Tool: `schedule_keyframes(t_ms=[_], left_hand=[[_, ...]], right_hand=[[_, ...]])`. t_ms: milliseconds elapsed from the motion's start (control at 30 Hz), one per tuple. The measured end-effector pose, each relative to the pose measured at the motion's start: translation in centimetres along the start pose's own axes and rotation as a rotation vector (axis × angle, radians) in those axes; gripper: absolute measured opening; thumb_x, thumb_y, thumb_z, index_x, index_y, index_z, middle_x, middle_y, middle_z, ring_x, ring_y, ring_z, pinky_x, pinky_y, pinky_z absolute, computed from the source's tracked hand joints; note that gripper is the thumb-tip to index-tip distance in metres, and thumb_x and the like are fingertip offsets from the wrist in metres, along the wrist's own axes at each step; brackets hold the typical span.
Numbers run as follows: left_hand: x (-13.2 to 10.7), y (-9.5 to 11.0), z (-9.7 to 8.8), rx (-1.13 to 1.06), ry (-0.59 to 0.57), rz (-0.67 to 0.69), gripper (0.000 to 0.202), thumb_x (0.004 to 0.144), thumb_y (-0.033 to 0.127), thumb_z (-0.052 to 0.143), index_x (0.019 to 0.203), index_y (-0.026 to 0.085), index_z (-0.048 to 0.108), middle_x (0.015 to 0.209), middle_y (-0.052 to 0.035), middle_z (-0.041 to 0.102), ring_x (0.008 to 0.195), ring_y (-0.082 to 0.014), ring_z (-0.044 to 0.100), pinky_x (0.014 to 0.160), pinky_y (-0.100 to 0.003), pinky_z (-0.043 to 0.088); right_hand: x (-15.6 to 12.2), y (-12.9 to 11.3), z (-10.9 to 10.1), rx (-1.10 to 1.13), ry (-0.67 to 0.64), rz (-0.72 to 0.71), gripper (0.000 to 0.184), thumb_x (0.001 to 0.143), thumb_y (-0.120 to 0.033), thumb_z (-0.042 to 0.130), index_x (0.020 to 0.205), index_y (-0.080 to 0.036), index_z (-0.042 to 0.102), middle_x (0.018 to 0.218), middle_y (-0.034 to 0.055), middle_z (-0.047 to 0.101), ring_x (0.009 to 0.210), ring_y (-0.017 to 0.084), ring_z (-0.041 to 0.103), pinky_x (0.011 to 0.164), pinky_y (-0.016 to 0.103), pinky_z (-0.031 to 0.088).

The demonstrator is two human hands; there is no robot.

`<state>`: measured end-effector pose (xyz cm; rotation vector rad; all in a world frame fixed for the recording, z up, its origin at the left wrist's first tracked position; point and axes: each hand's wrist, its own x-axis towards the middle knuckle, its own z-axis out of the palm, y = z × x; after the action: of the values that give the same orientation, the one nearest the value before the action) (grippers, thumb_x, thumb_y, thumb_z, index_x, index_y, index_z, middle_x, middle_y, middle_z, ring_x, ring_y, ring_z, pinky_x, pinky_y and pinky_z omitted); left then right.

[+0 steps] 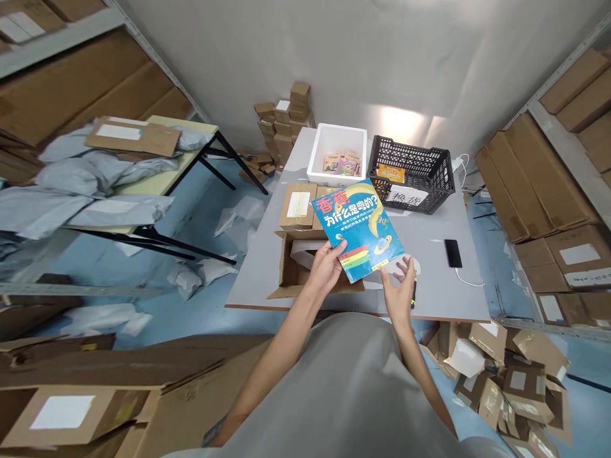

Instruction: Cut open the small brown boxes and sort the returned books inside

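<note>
My left hand [328, 266] grips the lower left corner of a blue book [357, 228] with a yellow banana and red and white characters on its cover. The book is held tilted above an open cardboard box [290, 267] on the grey table [439, 292]. My right hand [400, 289] is under the book's lower right corner, fingers spread, touching or just below its edge. A small dark object with a yellow bit [413, 294] lies on the table beside that hand.
A white foam box [338, 152] with small packets and a black plastic crate [414, 173] with a label stand at the table's far end. A phone [453, 252] on a cable lies to the right. Closed cartons [298, 207], shelves of cardboard and floor clutter surround the table.
</note>
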<state>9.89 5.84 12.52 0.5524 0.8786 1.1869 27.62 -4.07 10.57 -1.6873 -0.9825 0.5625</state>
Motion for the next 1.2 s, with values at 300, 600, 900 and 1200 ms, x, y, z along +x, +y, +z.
schedule_keyframes(t_ms=[300,600,900,1200], left_hand=[[-2.4,-0.4,2.3,0.324,-0.048,0.174,0.055,0.083,0.065,0.097,0.112,0.019,0.086,0.117,-0.01,0.089,0.115,-0.0364,0.084,0.11,-0.055,0.068],[-4.1,-0.1,1.0,0.728,-0.27,0.384,0.066,0.101,0.057,0.08,0.16,0.03,0.07,0.178,-0.0104,0.056,0.171,-0.0357,0.046,0.143,-0.054,0.036],[-2.9,2.9,-2.5,0.317,-0.255,-0.112,0.081,0.079,0.077,0.096,0.13,0.015,0.087,0.118,-0.02,0.088,0.118,-0.0399,0.084,0.096,-0.045,0.071],[-4.2,3.3,0.0,0.44,-0.23,-0.085,0.064,0.075,0.071,0.1,0.109,0.017,0.093,0.09,-0.0098,0.088,0.084,-0.0266,0.083,0.082,-0.037,0.07]], right_hand=[[0.5,-4.1,0.9,-0.012,-0.305,-0.297,0.084,0.103,-0.065,0.074,0.172,-0.022,0.053,0.173,0.0195,0.06,0.159,0.035,0.06,0.13,0.055,0.054],[2.9,-5.2,0.3,0.244,-0.157,0.019,0.051,0.099,-0.069,0.067,0.107,-0.019,0.077,0.109,0.0132,0.087,0.102,0.03,0.081,0.095,0.044,0.067],[4.4,-2.7,-2.7,0.48,-0.224,0.219,0.064,0.081,-0.077,0.086,0.111,-0.021,0.076,0.118,0.0132,0.087,0.102,0.032,0.083,0.087,0.045,0.07],[5.5,-0.6,-2.2,0.531,-0.274,0.238,0.057,0.08,-0.072,0.092,0.108,-0.024,0.078,0.113,0.008,0.089,0.099,0.031,0.084,0.088,0.042,0.07]])
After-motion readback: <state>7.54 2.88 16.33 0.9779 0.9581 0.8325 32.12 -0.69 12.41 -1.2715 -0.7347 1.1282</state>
